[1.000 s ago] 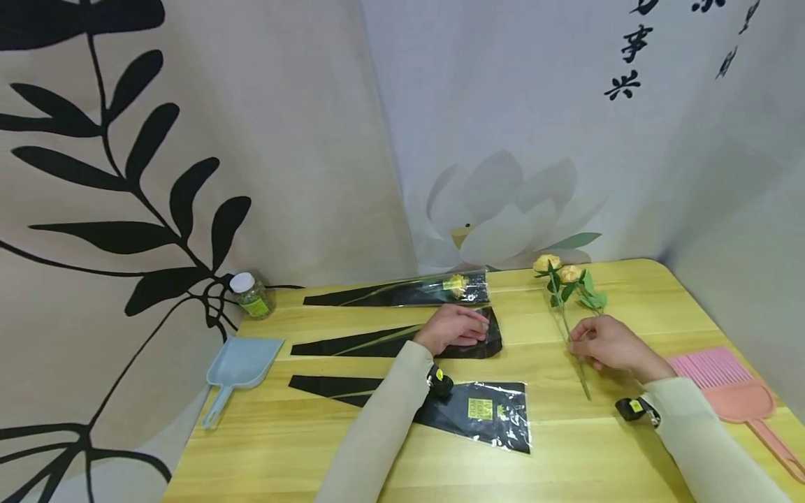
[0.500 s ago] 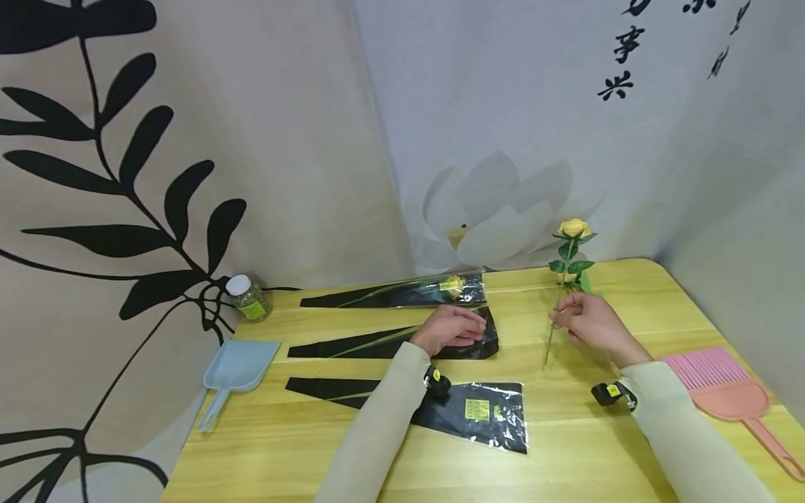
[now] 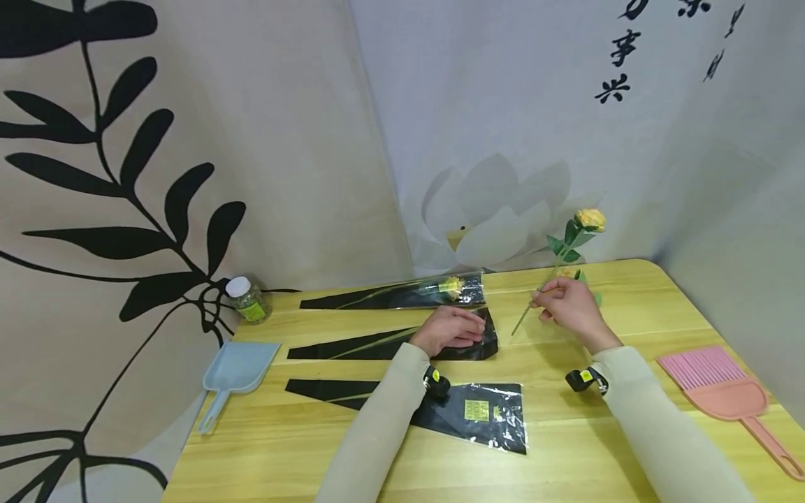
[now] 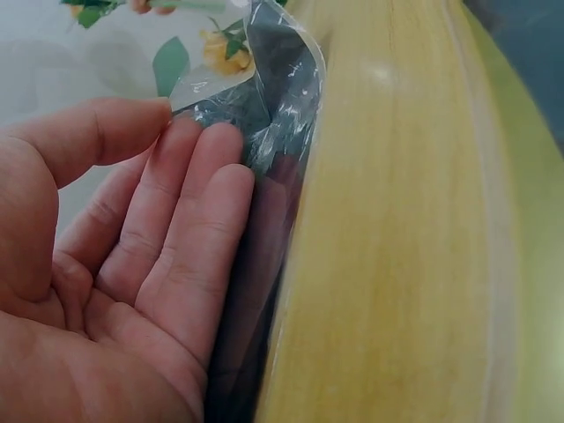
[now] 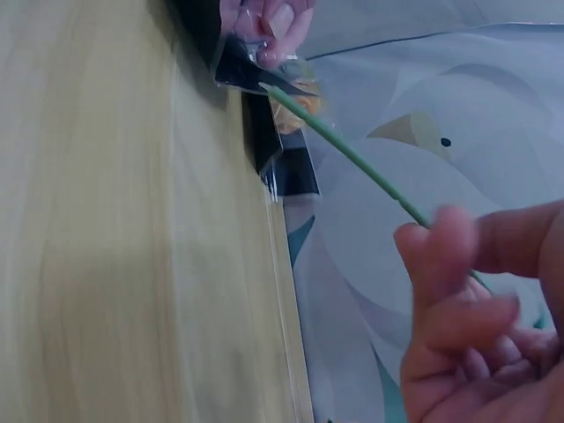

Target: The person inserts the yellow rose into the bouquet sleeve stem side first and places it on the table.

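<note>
My left sleeve (image 3: 377, 436): one, long, pale cream, plain, ending at the wrist. My right sleeve (image 3: 669, 423): one, matching in colour and cut. My left camera (image 3: 439, 387): small, black, blocky, yellow mark on top. My right camera (image 3: 575, 381): likewise black, yellow-marked, on a dark strap (image 3: 602, 382). My left hand (image 3: 448, 331) and right hand (image 3: 574, 312): bare.

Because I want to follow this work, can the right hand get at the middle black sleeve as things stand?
Likely yes: besides the rose it holds, nothing stands between the right hand and the middle black sleeve, though the left hand covers part of it.
</note>
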